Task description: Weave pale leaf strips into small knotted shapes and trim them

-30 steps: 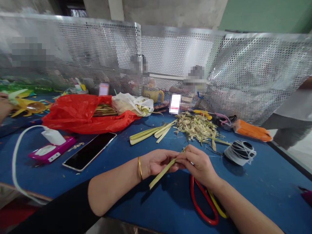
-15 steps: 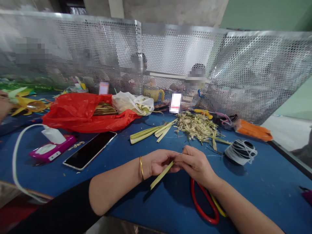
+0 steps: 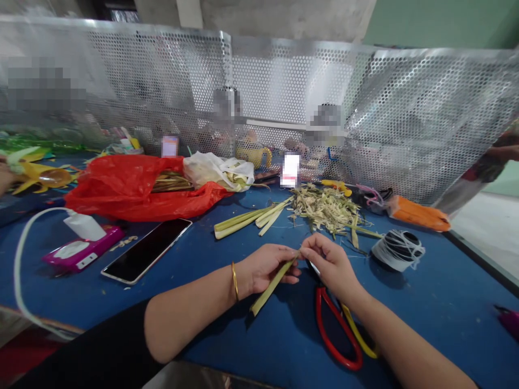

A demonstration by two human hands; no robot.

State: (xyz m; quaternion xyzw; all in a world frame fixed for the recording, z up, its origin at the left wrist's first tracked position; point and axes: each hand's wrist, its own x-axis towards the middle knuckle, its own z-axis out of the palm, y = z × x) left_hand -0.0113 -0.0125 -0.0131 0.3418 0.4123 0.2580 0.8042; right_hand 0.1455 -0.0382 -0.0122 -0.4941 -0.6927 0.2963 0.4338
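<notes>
Head view: our left hand [image 3: 265,267] has fingers curled round leaf strip [image 3: 270,292] near its upper end; our right hand [image 3: 332,265] pinches tip between thumb and forefinger. Strip slants above table [image 3: 243,346], lower end toward front edge. Best we support strip close to pinch, work fibres with small, light finger movements, avoid creasing long free end. Scissors [image 3: 319,313] lie beneath right hand, handles toward front edge: mind wrist clearance. Loose strips [image 3: 239,220] and shavings [image 3: 324,208] farther toward back edge; thread spool [image 3: 395,251] nearer right edge.
</notes>
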